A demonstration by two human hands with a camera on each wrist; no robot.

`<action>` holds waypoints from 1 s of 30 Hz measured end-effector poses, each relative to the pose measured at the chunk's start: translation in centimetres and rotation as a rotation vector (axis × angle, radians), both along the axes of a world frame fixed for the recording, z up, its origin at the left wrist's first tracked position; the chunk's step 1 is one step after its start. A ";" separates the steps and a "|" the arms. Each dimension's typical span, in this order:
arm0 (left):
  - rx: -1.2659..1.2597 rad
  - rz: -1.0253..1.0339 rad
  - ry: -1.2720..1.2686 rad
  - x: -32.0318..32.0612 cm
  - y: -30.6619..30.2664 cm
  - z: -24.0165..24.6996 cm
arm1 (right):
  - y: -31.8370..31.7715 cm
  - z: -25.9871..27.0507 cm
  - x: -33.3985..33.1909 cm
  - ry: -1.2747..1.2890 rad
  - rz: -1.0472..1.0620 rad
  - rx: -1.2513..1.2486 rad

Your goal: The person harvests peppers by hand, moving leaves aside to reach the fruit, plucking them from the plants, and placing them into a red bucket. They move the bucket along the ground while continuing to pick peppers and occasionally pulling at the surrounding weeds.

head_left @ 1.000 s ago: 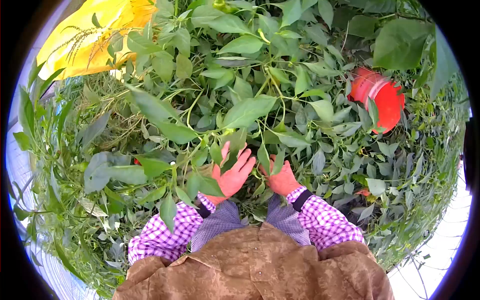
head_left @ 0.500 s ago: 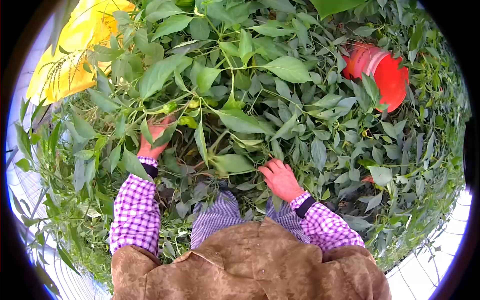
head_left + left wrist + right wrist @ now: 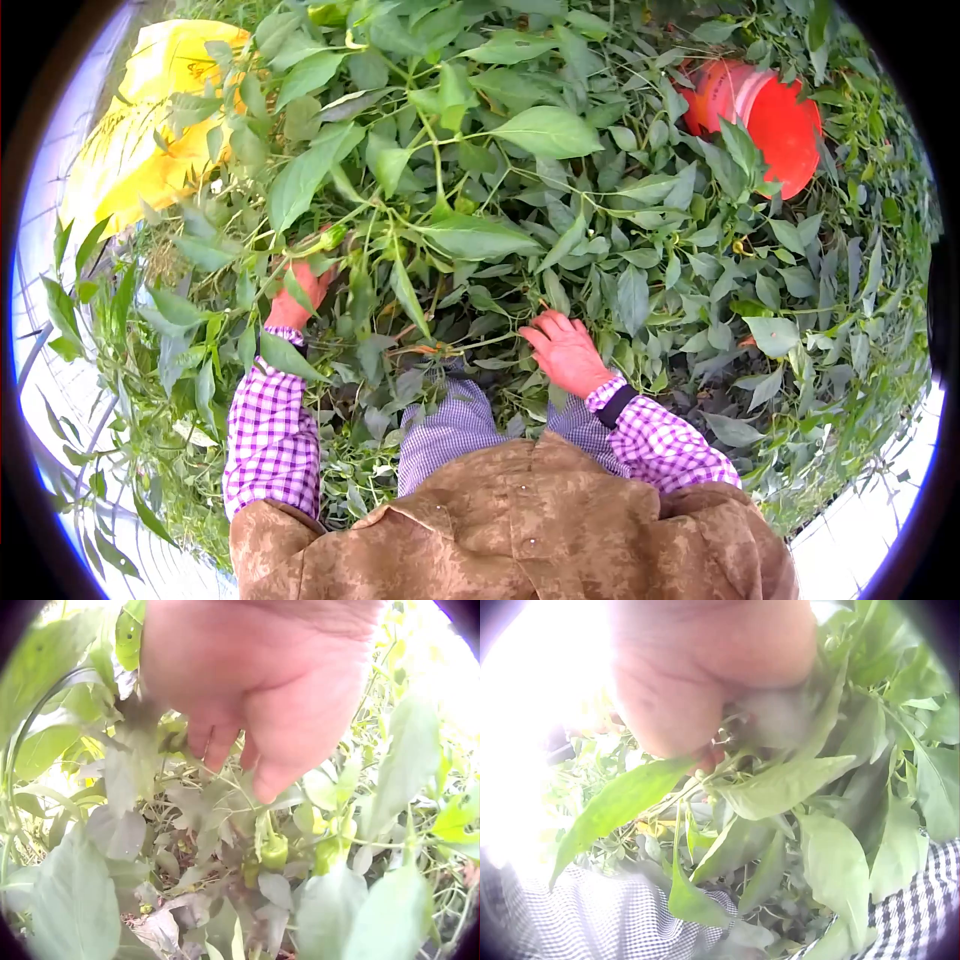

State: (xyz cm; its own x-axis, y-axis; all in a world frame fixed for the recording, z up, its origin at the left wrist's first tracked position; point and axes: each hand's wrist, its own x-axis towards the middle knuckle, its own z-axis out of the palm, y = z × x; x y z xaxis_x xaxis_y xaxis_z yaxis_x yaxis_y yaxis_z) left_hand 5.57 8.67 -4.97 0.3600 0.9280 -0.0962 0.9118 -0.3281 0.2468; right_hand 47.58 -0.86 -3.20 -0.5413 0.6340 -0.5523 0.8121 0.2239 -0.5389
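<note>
My left hand [image 3: 303,288] reaches in among the pepper plant's leaves at the left, partly hidden by them. In the left wrist view the thumb and fingers of the left hand [image 3: 262,697] point down, close to thin stems. A green pepper [image 3: 274,852] hangs just below the thumb. My right hand [image 3: 568,352] pinches a thin pepper plant stem [image 3: 490,342] low in front of the legs. Its fingertips lie partly behind the palm in the right wrist view, where the stem [image 3: 679,796] runs between broad leaves.
A red bucket [image 3: 785,135] lies tipped among the plants at the upper right. Yellow material [image 3: 160,150] is at the upper left. Dense pepper foliage [image 3: 545,130] surrounds both hands. Checked trousers [image 3: 447,418] show below the leaves.
The left hand has moved away from the right hand, out to the left into the leaves. The right hand has stayed nearly in place. The view has shifted slightly.
</note>
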 end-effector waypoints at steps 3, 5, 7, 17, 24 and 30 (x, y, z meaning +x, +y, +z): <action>-0.502 0.131 0.294 0.3 -3.6 -0.3 | -0.2 -0.2 0.1 0.028 0.000 0.051; -0.337 0.008 0.266 2.6 -6.0 0.0 | -0.4 -0.3 0.0 0.029 -0.006 0.052; -0.331 -0.039 -0.052 11.1 -4.5 6.7 | -0.6 -0.1 -0.5 0.028 -0.026 0.051; -0.205 -0.147 -0.366 30.4 9.2 3.5 | -1.0 -0.1 -0.7 0.044 -0.030 0.021; -0.574 0.201 -1.502 13.1 -3.5 -23.5 | -1.2 0.1 -1.2 0.062 -0.066 0.132; -1.074 0.654 -1.429 6.5 3.7 -4.0 | -1.6 -0.9 -1.3 0.033 -0.052 0.151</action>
